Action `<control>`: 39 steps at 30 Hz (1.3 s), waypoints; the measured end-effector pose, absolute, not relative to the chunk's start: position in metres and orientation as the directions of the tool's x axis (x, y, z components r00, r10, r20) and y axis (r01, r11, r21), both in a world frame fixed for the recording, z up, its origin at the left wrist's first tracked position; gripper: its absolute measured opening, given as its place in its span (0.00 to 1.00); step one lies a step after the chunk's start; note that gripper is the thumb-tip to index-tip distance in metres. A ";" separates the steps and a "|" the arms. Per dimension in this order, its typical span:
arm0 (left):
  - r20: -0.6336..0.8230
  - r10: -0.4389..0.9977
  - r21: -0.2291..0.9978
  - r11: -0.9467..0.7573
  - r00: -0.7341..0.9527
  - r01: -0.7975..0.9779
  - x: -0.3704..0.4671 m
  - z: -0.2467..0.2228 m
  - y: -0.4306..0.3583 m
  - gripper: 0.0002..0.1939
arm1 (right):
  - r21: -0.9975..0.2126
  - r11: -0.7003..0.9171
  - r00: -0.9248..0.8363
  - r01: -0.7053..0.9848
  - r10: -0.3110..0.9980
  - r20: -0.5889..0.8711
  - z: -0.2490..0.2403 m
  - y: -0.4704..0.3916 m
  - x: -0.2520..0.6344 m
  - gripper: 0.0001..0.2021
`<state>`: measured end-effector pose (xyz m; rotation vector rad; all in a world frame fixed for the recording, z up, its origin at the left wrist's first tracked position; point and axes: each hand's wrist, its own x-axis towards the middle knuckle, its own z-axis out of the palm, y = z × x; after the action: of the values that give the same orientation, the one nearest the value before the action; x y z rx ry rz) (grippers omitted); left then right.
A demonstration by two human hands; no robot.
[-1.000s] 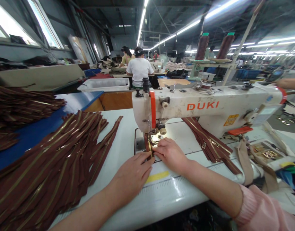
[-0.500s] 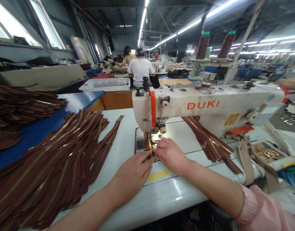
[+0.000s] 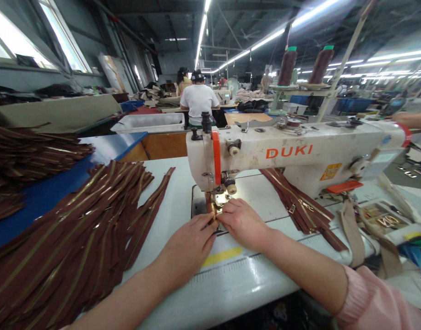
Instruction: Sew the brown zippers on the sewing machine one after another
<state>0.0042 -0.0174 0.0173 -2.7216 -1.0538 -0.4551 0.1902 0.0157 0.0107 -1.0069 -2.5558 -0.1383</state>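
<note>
A brown zipper with gold teeth [image 3: 212, 207] lies under the presser foot of the white sewing machine [image 3: 251, 149]. My left hand [image 3: 188, 245] holds the zipper's near end from the left, fingers pressed together on the tape. From the right, my right hand [image 3: 243, 224] pinches the same end, its fingertips almost touching the left ones. Most of that end is hidden under my fingers. A big pile of similar zippers [image 3: 83, 229] spreads left of my left hand, with a single strip [image 3: 151, 215] along its right side.
Several zippers with pullers [image 3: 299, 206] lie behind and right of my right hand, under the machine arm. A parts tray [image 3: 385, 217] sits at the right edge. More zippers [image 3: 35, 160] rest on a blue table at left. A person in white [image 3: 199, 101] sits ahead.
The zipper's near end has moved slightly away from me, towards the presser foot, with my left fingertips following. My right hand stays almost in place. The camera view has shifted a little.
</note>
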 end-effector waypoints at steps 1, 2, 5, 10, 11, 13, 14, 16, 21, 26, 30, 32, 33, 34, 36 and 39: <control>0.344 0.622 -0.072 -0.729 0.703 0.681 0.004 0.018 -0.017 0.16 | -0.045 0.739 -0.669 0.672 0.632 0.391 0.011 0.016 0.190 0.07; 0.340 0.623 -0.082 -0.727 0.705 0.682 0.004 0.018 -0.016 0.16 | -0.044 0.740 -0.671 0.671 0.632 0.389 0.011 0.017 0.190 0.07; 0.334 0.631 -0.093 -0.717 0.700 0.691 0.002 0.016 -0.014 0.16 | -0.040 0.741 -0.675 0.671 0.632 0.381 0.012 0.017 0.190 0.06; 0.351 0.657 -0.035 -0.703 0.667 0.710 -0.006 0.011 -0.008 0.18 | -0.008 0.742 -0.685 0.671 0.623 0.378 0.013 0.019 0.190 0.05; 0.355 0.661 -0.016 -0.703 0.661 0.711 -0.007 0.011 -0.007 0.18 | -0.004 0.739 -0.683 0.673 0.624 0.379 0.013 0.020 0.190 0.04; 0.363 0.670 0.024 -0.702 0.648 0.712 -0.008 0.011 -0.003 0.18 | -0.001 0.729 -0.675 0.684 0.634 0.377 0.013 0.022 0.189 0.05; 0.368 0.674 0.043 -0.701 0.641 0.712 -0.008 0.012 -0.001 0.18 | 0.000 0.724 -0.671 0.690 0.640 0.374 0.013 0.023 0.189 0.05; 0.375 0.683 0.074 -0.696 0.627 0.714 -0.008 0.013 0.002 0.18 | 0.002 0.714 -0.665 0.700 0.652 0.364 0.013 0.024 0.188 0.05; 0.366 0.709 0.135 -0.681 0.602 0.720 -0.009 0.012 0.009 0.18 | -0.004 0.706 -0.666 0.709 0.671 0.327 0.013 0.026 0.186 0.05; 0.400 0.692 0.143 -0.695 0.601 0.705 -0.010 0.009 0.016 0.17 | -0.006 0.695 -0.649 0.719 0.674 0.353 0.011 0.025 0.186 0.05; 0.463 0.647 0.098 -0.717 0.607 0.690 -0.011 0.005 0.023 0.16 | 0.007 0.689 -0.637 0.724 0.666 0.388 0.007 0.026 0.186 0.05; 0.482 0.636 0.087 -0.719 0.603 0.689 -0.013 0.003 0.026 0.15 | 0.005 0.684 -0.627 0.730 0.666 0.403 0.005 0.026 0.186 0.06; 0.491 0.632 0.085 -0.720 0.600 0.688 -0.013 0.002 0.027 0.15 | 0.003 0.681 -0.622 0.733 0.667 0.410 0.005 0.025 0.186 0.07; 0.496 0.627 0.085 -0.723 0.601 0.685 -0.014 0.001 0.028 0.15 | -0.001 0.676 -0.614 0.737 0.670 0.417 0.005 0.024 0.187 0.07; 0.503 0.621 0.084 -0.727 0.601 0.681 -0.014 0.001 0.029 0.15 | -0.009 0.670 -0.602 0.742 0.673 0.429 0.006 0.023 0.187 0.08; 0.511 0.618 0.077 -0.726 0.598 0.684 -0.014 0.002 0.030 0.14 | -0.017 0.660 -0.590 0.751 0.683 0.431 0.007 0.020 0.188 0.09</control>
<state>-0.0143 0.0300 0.0018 -2.6934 -1.1021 -0.7865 0.1876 0.0201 0.0071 -1.1263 -2.4752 -0.2328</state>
